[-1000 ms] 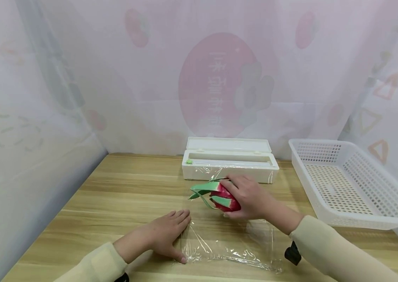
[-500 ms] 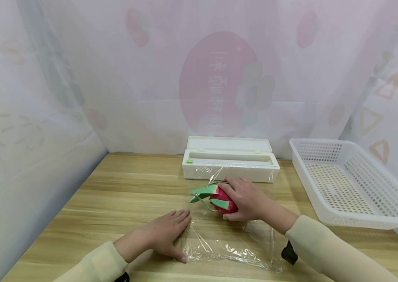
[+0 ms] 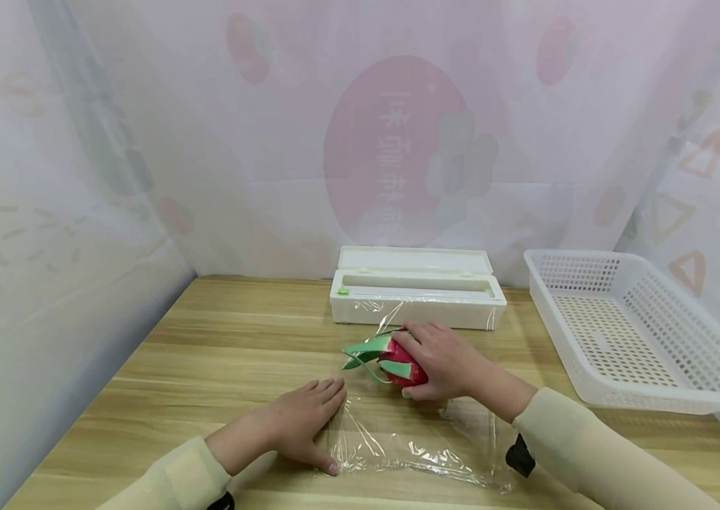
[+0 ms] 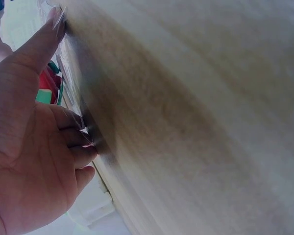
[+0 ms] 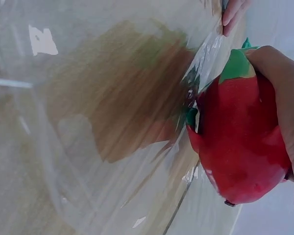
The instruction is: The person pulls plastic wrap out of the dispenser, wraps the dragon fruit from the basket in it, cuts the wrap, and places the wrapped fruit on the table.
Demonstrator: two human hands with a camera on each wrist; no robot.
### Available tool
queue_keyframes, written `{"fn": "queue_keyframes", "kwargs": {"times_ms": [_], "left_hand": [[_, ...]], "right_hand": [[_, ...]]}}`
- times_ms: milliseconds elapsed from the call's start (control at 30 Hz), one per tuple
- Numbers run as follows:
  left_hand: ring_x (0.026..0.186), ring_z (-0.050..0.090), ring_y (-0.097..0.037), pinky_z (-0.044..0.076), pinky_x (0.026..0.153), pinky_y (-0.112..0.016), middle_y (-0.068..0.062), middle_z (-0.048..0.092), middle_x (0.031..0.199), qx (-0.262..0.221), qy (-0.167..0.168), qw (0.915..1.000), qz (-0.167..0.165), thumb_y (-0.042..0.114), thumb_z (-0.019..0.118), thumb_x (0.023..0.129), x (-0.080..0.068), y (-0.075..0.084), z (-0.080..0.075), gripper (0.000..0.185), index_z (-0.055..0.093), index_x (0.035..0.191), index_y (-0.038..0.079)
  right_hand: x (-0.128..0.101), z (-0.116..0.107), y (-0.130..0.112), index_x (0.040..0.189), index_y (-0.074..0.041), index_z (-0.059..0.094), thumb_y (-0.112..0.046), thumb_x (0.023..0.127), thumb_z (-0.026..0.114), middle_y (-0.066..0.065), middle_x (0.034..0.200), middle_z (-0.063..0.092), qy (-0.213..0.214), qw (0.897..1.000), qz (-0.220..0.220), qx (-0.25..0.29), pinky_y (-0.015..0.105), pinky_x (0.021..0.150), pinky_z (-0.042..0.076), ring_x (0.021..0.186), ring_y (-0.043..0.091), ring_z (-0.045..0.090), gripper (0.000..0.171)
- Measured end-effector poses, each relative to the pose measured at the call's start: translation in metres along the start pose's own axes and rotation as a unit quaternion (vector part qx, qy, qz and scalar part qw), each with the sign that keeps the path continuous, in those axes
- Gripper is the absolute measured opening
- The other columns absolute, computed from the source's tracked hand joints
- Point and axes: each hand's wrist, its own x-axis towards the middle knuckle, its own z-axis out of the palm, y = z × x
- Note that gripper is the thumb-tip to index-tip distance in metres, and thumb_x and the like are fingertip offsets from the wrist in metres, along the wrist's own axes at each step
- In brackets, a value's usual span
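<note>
A red dragon fruit (image 3: 406,363) with green leafy tips sits on a sheet of clear plastic wrap (image 3: 398,439) spread over the wooden table. My right hand (image 3: 445,360) grips the fruit from above and the right, its leaves pointing left. In the right wrist view the dragon fruit (image 5: 242,139) shows its glossy red side against the wrap (image 5: 117,107). My left hand (image 3: 305,425) lies with straight fingers on the left edge of the wrap. Film clings near the thumb and fingertips of the left hand (image 4: 39,132) in the left wrist view.
Behind the fruit stands a white wrap dispenser box (image 3: 417,313) with its lid (image 3: 415,261) raised; film runs out over its front. A white perforated basket (image 3: 570,354) stands at the right. Cloth walls close off the back and sides of the wooden table (image 3: 226,340).
My right hand and the dragon fruit have shifted slightly down and to the left, toward the wrap. My left hand has stayed in place.
</note>
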Motion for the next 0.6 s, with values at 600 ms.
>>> {"fn": "queue_keyframes", "kwargs": {"times_ms": [600], "left_hand": [[0.142,0.024,-0.034,0.021,0.115,-0.045,-0.022,0.025,0.155,0.0,0.001,1.0,0.0,0.075,0.061,0.075,0.001,0.0,-0.001,0.113,0.031,0.148,-0.005]], "right_hand": [[0.009,-0.013,0.0,0.138,-0.002,0.046,-0.056,0.076,0.077,0.018,0.132,0.049,-0.096,0.99,0.06,0.082,0.049,0.095,0.044,0.113,0.032,0.052,0.088]]}}
